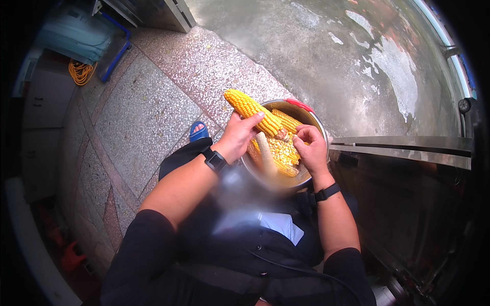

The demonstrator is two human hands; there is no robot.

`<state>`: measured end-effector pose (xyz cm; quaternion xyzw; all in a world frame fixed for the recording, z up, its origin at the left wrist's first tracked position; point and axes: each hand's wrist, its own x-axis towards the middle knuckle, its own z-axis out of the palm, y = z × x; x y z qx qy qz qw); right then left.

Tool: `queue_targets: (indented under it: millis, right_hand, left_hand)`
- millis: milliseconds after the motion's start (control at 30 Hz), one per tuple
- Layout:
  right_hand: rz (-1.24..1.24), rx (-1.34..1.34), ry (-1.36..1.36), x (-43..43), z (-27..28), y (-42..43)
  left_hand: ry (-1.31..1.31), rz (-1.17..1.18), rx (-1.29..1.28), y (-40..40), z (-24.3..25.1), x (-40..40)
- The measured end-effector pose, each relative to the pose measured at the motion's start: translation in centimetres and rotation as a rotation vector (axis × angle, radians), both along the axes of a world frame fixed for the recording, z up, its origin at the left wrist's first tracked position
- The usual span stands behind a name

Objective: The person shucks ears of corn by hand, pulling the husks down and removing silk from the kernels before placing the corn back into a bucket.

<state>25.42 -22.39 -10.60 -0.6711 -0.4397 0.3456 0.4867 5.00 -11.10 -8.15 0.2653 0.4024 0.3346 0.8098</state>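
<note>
My left hand [239, 132] grips a yellow ear of corn [250, 107], its thumb laid across the kernels. The ear slants above a round metal basin [320, 122], its stalk end pointing down to the right. Close to that end is my right hand [313, 149], fingers curled in towards the thumb. Whether it pinches anything small cannot be made out. Inside the basin are loose corn kernels [281, 151], another full ear [285, 119], a partly covered ear [287, 169] and a pale bare cob [267, 153]. A blur hides the basin's near edge.
A red grip [299, 104] sits on the basin's far rim. My foot in a blue slipper [198, 131] rests on the terrazzo floor [153, 99] at left. A metal door track [402, 147] runs along the right. Coiled orange cord [82, 72] lies beside a blue-edged trolley [115, 57].
</note>
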Motion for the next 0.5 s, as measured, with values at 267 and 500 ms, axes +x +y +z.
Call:
queue_targets:
  millis: [267,500]
  right_hand:
    - [-0.006,-0.259,-0.044,0.8,-1.4,-0.1]
    - [-0.081,-0.236,0.072,0.5,-1.4,0.1]
  left_hand:
    - [-0.007,0.068,-0.016,0.0,-0.1,0.1]
    - [0.013,-0.006,0.005,0.1,-0.1,-0.2]
